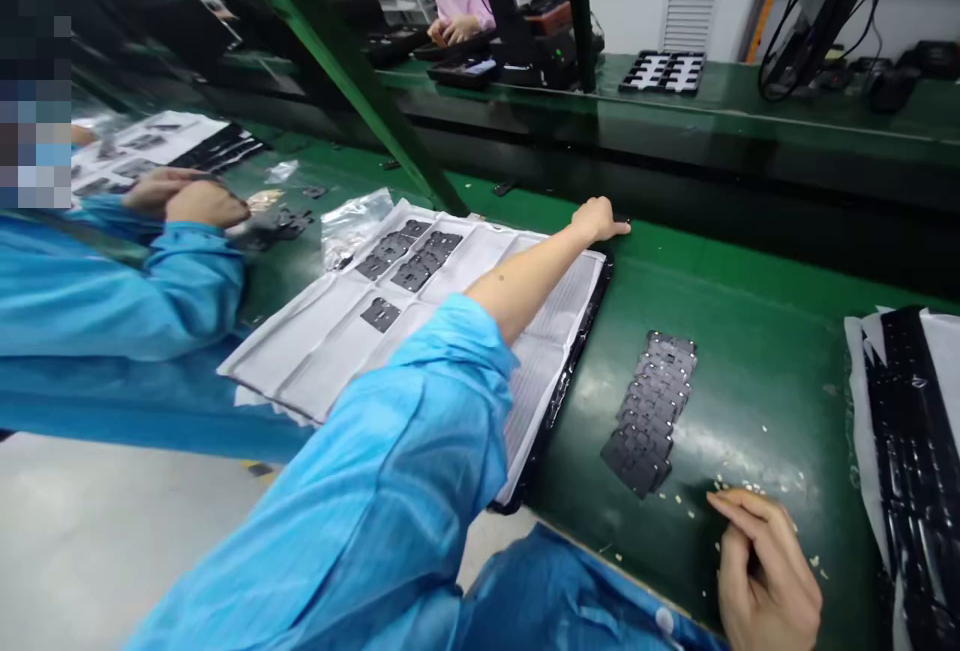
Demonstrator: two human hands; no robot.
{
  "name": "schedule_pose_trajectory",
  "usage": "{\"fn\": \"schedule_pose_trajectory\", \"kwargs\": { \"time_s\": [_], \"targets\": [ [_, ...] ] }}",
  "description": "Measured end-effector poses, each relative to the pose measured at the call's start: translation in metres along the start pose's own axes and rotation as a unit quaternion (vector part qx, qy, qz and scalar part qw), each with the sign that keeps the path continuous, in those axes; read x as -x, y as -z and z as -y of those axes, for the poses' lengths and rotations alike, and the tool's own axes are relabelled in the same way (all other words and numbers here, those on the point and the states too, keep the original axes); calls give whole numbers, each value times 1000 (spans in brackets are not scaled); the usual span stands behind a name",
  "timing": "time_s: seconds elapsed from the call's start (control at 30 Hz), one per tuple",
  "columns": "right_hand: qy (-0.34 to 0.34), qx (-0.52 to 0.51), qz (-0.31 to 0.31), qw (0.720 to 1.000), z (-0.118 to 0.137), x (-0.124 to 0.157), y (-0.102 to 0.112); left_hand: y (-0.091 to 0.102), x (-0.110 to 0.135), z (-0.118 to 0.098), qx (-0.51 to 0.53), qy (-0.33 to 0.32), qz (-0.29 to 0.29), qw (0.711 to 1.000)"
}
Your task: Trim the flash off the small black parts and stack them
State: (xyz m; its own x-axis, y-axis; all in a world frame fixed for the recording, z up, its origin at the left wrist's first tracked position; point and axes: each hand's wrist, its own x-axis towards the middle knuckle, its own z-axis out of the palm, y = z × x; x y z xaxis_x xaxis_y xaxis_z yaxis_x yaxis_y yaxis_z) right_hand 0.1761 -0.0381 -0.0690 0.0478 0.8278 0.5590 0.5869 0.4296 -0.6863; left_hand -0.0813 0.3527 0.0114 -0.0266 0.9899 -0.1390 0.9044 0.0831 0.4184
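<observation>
My left hand reaches across a white-lined tray to beyond its far right corner. Its fingers are curled, and a small dark bit shows by the tip of one digit; what it grips is hidden. My right hand is low over the green table, thumb and fingers drawn together; anything between them is too small to make out. Just beyond it lie scattered small cream bits. An overlapping row of thin dark plates rests between the tray and my right hand. Similar plates sit in some tray compartments.
On the left, a co-worker's hands handle dark parts beside a clear plastic bag. A green post slants down behind the tray. Black-and-white wrapped material lies at the right edge. A raised ledge runs along the back.
</observation>
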Motion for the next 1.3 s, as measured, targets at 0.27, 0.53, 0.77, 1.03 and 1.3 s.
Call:
{"fn": "schedule_pose_trajectory", "kwargs": {
  "time_s": [0.27, 0.53, 0.77, 1.03, 1.3],
  "targets": [
    [-7, -17, -29, 999, -3, -2, -4, -3, -1, -25, -44, -68, 15, 997],
    [-252, -213, -37, 943, 15, -23, 0, -24, 186, -56, -59, -528, -34, 847],
    [-306, -350, -3, 885, 45, -48, 5, -27, 278, -44, 9, -609, -30, 792],
    [-283, -237, 12, 929, 50, -35, 20, -29, 310, -31, 283, -323, 158, 889],
    [-88, -90, 82, 989, 42, -57, 30, -39, 314, -36, 279, -348, 151, 882]
  ]
}}
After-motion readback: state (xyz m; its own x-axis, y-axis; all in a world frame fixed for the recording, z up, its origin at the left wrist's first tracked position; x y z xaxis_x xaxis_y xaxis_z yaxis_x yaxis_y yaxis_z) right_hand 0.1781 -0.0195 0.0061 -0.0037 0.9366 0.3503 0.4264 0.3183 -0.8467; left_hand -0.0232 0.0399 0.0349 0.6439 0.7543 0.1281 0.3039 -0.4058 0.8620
